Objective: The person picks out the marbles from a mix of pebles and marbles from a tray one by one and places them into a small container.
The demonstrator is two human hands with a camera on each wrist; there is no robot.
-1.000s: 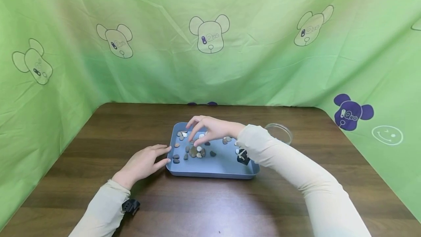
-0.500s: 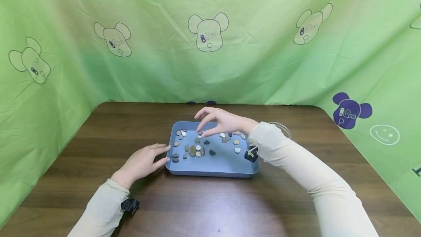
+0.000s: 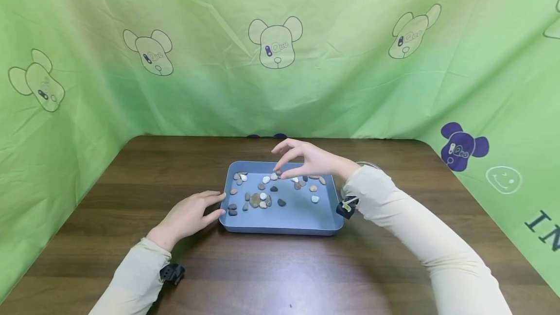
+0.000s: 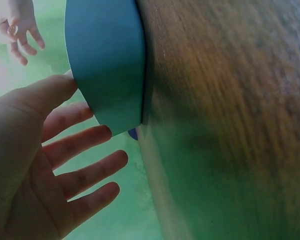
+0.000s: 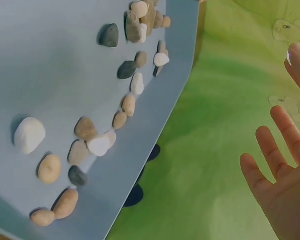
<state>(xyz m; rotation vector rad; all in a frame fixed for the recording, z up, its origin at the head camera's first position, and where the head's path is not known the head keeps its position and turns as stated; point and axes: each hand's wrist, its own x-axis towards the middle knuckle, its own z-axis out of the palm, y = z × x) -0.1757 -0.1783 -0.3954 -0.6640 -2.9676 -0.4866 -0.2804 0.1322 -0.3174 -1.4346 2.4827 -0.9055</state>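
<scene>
A blue rectangular tray (image 3: pixel 302 215) lies on the table with pebbles in white, tan, grey and dark tones spread over it. My left hand (image 3: pixel 189 215) touches its left side with extended fingers; in the left wrist view the thumb and fingertips meet the tray's rim. Above the tray's back part, my right hand (image 3: pixel 312 159) pinches a small brownish pebble (image 3: pixel 278 173) between thumb and index finger. Its other fingers stay raised. A cluster around a larger brown pebble (image 3: pixel 255 201) sits left of the middle. The right wrist view does not show the held pebble.
A clear round glass dish (image 3: pixel 369 164) stands behind the tray's right end, mostly hidden by the right sleeve. Wooden tabletop (image 3: pixel 262 276) surrounds the tray. A green printed cloth (image 3: pixel 210 96) hangs behind and at both sides.
My right hand has moved right and slightly back over the tray with the pebble in its fingertips, uncovering white pebbles near the back. The left hand has stayed at the tray's side.
</scene>
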